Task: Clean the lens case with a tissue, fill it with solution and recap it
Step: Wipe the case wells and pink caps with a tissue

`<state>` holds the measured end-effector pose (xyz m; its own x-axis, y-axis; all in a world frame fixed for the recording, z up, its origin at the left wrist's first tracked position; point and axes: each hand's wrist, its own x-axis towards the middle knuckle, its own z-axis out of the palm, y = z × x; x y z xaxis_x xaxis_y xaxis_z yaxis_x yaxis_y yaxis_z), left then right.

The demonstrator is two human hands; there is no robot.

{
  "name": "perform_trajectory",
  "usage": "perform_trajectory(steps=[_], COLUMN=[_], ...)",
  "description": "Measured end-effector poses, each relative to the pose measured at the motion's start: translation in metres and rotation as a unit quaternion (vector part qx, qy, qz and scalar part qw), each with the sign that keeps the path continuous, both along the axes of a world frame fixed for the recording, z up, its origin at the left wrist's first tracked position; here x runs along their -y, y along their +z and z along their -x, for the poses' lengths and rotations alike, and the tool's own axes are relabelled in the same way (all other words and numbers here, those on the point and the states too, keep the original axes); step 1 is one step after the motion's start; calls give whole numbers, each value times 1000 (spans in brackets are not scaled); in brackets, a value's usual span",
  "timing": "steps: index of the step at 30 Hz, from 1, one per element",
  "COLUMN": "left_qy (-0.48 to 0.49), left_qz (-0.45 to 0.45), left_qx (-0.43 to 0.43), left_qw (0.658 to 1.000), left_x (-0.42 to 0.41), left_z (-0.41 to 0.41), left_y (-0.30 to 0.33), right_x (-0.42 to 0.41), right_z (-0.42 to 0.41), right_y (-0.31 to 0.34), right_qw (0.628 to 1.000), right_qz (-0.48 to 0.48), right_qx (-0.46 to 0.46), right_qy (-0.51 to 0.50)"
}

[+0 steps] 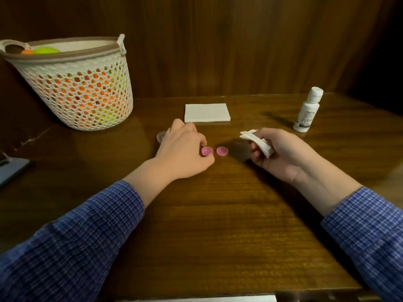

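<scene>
A person in blue checked sleeves sits at a dark wooden table (218, 236), seen from above. Near the centre, at about twelve o'clock from the wrists, lie two small pink caps of a lens case: the left pink cap (206, 151) is pinched at its edge by the curled fingers of the left hand (183, 153), and the right pink cap (222, 151) lies just beside it, untouched. A clear, rounded piece (161, 136), probably the lens case body, peeks out at ten o'clock from the left hand, mostly hidden. The right hand (281, 155), at three o'clock from the caps, has its grip curled around a folded white tissue (257, 141). A stack of tissues (206, 112) sits at twelve o'clock, a white solution bottle (307, 111) at two o'clock, and a mesh basket (74, 83) of orange and green balls at ten o'clock. The caps look light, stiff and smooth, likely to skid on the polished wood; taking them by the rim seems safest. The tissue is soft and limp, so a folded pad gives firmer wiping.
</scene>
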<state>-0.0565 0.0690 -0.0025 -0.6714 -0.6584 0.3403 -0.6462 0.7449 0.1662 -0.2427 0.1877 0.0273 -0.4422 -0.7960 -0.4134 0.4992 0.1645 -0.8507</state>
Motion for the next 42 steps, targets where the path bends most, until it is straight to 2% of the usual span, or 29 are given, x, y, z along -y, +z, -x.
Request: perform_trajectory(steps=[6,11,14,18,22,26,31,38,42], left_qy=[-18,-101,-102,-95,-113,-124,-125,-137,-145], left_qz=[-13,-70,-133,-242,-305,-326,-334,-357,-373], left_qx=[-15,-140,-188,-266,-343,-352,-353,-350,-337], left_qw=[1000,983,968,928,881,869,865,855,852], left_x=[-3,-32,-49,-53,-50,-52,-50,-51,-51], left_z=[-3,-17,-22,-27,-27,-25,-25,-25,-26], left_y=[5,19,13,10,12,12,12,14,15], right_x=[6,1,-5,-9,-9,-10,-9,-8,-12], right_z=[-7,-10,-14,-19,-19,-18,-20,-19,-20], right_y=[-2,-3,-2,-5,-6,-5,-7,-4,-4], right_qw=[998,986,965,934,922,915,902,918,895], right_qz=[10,102,149,155,155,172,171,114,122], right_qx=[-36,-52,-110,-226,-257,-259,-317,-282,-326], right_qy=[40,124,185,228,245,258,238,256,280])
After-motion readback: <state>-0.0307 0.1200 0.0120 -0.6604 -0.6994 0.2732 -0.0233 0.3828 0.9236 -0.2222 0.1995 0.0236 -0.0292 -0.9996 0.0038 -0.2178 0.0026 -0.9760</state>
